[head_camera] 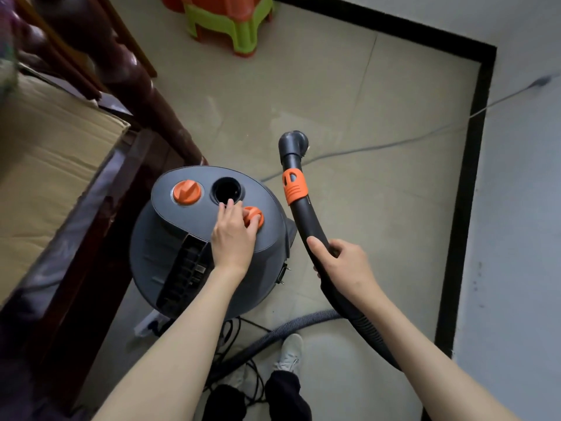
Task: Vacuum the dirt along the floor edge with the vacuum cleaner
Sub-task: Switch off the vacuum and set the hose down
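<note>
Left hand [235, 235] reaching forward, fingers curled around small orange round knob [254, 216] atop grey drum-shaped vacuum cleaner [158, 253]. Right hand [341, 264] wrapped around curved black plastic hose handle [306, 220], arm extended.

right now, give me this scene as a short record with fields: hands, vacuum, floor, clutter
left hand: left hand on top of the vacuum cleaner, fingers curled round the small orange knob
right hand: right hand grips the black hose handle, nozzle raised off the floor
vacuum top: larger orange cap and an open round port
floor: pale tiles, black skirting along the wall, a thin cable across them
clutter: stacked plastic stools, a cardboard box
</note>
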`<control>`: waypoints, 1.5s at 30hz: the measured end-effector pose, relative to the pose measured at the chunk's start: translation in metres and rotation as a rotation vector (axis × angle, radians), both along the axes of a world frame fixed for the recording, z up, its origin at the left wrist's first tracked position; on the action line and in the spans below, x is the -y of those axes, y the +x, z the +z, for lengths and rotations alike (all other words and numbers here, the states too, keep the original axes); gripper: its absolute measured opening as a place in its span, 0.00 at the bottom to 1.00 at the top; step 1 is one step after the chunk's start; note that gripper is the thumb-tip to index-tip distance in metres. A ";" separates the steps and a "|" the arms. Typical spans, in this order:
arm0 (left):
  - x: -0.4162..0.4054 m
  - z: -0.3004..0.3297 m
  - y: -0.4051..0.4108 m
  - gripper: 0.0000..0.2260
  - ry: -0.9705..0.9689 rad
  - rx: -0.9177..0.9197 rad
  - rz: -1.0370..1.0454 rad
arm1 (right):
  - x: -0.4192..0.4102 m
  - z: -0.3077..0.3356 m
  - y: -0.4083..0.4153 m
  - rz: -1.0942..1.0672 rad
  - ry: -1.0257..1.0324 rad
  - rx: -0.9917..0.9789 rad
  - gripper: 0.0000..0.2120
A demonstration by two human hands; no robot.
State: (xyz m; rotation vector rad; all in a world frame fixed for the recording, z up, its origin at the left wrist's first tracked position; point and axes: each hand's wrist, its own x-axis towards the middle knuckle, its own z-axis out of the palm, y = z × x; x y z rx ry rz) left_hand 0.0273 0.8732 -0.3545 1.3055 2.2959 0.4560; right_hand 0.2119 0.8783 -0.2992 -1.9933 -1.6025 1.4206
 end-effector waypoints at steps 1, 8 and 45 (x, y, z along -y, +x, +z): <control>0.000 0.000 0.001 0.21 0.000 0.002 0.009 | 0.000 0.000 0.000 0.004 0.001 -0.002 0.30; -0.002 0.001 0.009 0.21 0.007 0.012 0.093 | 0.002 0.001 -0.004 -0.016 0.000 -0.032 0.30; 0.122 0.218 -0.077 0.20 0.312 -0.158 -0.747 | 0.103 0.177 0.013 0.241 0.343 0.097 0.24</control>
